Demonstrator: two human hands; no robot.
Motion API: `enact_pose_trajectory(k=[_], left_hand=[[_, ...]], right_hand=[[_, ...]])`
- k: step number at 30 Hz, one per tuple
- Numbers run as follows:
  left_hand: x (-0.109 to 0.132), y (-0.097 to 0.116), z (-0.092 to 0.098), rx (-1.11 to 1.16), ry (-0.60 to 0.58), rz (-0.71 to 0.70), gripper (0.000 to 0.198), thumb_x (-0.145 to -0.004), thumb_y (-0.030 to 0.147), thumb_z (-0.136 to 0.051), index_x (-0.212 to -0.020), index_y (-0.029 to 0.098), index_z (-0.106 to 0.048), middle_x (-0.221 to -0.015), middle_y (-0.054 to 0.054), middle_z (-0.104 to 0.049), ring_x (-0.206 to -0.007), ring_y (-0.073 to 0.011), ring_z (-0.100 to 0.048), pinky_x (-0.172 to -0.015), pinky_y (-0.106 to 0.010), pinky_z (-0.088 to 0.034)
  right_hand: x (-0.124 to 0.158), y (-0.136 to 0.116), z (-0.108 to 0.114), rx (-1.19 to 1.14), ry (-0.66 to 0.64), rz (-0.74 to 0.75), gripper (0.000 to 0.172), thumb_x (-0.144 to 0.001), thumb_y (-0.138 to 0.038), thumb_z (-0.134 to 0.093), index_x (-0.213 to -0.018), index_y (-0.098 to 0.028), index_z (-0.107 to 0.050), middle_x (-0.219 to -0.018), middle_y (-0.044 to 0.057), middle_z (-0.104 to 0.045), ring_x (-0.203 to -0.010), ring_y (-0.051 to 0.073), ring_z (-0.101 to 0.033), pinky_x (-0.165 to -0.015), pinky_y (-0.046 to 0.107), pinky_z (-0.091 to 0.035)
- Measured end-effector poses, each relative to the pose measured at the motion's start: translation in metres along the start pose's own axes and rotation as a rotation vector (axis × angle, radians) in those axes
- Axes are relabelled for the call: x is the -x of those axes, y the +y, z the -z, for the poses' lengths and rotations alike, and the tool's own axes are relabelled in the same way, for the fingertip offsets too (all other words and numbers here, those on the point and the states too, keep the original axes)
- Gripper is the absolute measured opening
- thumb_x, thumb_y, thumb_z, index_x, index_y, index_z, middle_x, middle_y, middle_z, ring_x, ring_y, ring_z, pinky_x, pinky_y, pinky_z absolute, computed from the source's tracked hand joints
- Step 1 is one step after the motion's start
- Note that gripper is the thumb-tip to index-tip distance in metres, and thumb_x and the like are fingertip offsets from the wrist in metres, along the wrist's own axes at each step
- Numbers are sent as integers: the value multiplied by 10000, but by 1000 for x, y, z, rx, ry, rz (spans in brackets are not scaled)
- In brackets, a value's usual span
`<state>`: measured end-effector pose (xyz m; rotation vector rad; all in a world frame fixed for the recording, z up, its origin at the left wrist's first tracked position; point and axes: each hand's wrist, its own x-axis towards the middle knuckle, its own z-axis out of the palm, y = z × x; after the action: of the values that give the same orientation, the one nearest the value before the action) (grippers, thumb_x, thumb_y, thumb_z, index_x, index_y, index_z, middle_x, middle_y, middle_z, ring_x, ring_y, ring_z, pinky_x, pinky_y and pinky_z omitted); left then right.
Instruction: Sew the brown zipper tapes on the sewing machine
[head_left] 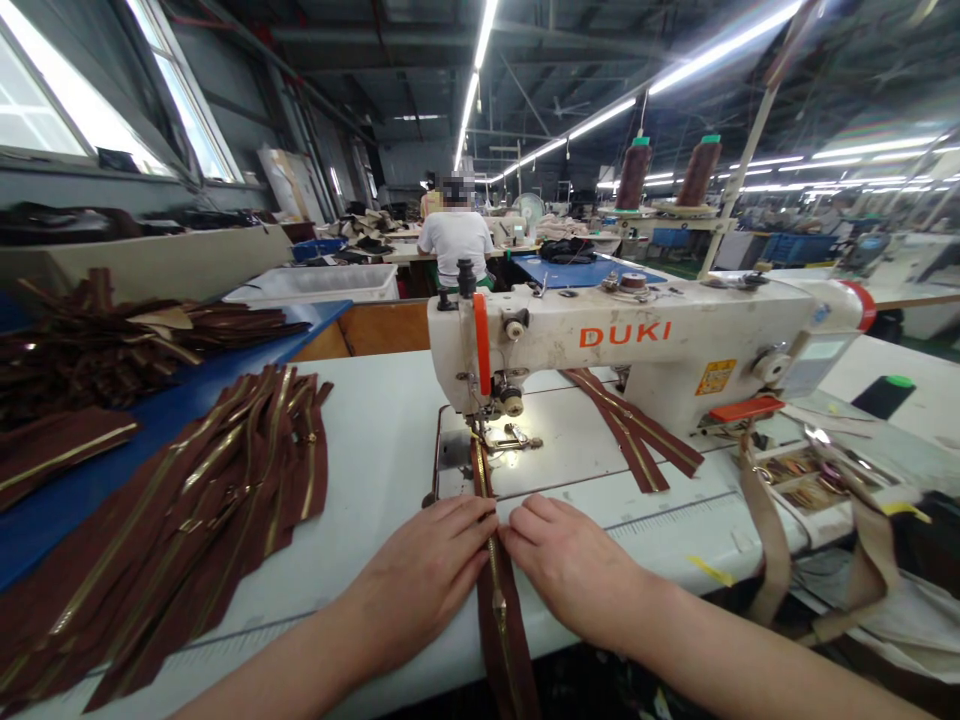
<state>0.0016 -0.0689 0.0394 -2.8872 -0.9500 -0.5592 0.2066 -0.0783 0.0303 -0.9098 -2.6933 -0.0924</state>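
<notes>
A brown zipper strip (495, 605) with metal teeth runs from under the needle of the white sewing machine (555, 335) toward me and hangs over the table's front edge. My left hand (431, 560) is closed on the strip's left edge, fingers together. On the opposite edge, my right hand (566, 555) has its fingers bent and pressed against the strip. A metal slider lies on the strip just below both hands. The strip's far end is hidden under the presser foot.
Many brown zipper strips (255, 480) lie at the left, with another pile (97, 340) behind. Two zipper pieces (637, 430) rest under the machine arm. A parts tray (814, 490) and beige strap are at right. A person (456, 240) sits ahead.
</notes>
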Motion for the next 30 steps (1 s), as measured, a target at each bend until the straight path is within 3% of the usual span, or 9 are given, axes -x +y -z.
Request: enact_pose_trajectory(k=[10,22,30], left_hand=[[1,-6,-5,19,-36,21,309,-905,149,-421,-1169,151,-581,-1193,-93,-638,-1122,-206,-570,-971,-405,-473],[-16,-33,-9,-32,-74,51,342,-915,145,-365,-1182,131,-578,-1211,-102,-630,-1142,-202,-557,-1002,-382,-450],[-22,-41,-16,-72,-11,97,358,-941,177,-322,-1191,113,-569,-1205,-112,-632,-1132,-194,-572,-996,-361,-457]], right_hand=[[-4,4,3,12,-15,25,120,-878,-112,-518,-936,-111,-623,-889,68,-586,-829,207,-460,-765,339,-432],[-32,31,-7,81,6,53,95,-882,-135,-528,-867,-127,-621,-865,70,-580,-859,209,-479,-786,338,-411],[-52,48,-11,91,-2,13,100,-878,-124,-525,-885,-127,-625,-873,78,-602,-882,221,-488,-795,355,-407]])
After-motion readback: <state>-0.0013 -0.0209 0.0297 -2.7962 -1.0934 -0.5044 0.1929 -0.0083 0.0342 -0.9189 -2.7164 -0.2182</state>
